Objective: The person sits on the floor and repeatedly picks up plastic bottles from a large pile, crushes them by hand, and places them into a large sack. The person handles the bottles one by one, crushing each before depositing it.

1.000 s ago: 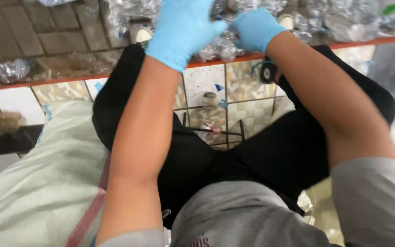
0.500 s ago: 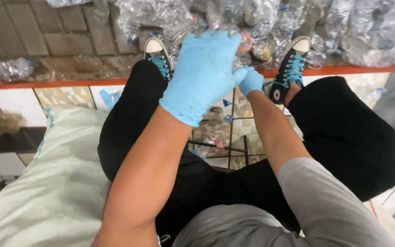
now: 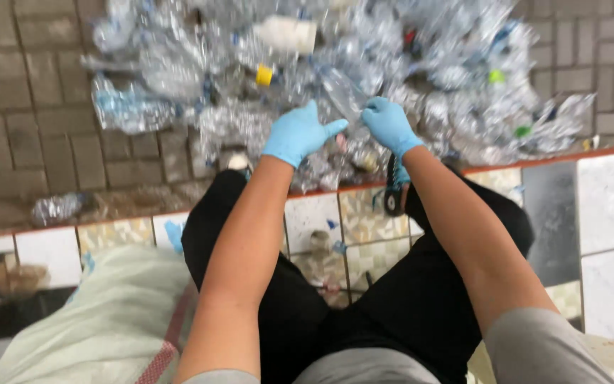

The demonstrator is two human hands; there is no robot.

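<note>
Above the heap of crushed clear plastic bottles (image 3: 406, 78) on the grey brick paving, I see both blue-gloved hands raised side by side. My right hand (image 3: 390, 126) has its fingers curled and pinched on the lower end of a clear crumpled plastic bottle (image 3: 344, 94), which slants up and to the left from that grip. My left hand (image 3: 298, 134) sits just beside it, fingers loosely spread and thumb pointing toward the bottle's base; whether it touches the plastic I cannot tell. The held bottle hangs between the two hands, just over the pile. A yellow cap (image 3: 265, 75) lies in the heap beyond the left hand. A pale woven sack (image 3: 101, 327) lies by the left knee.
</note>
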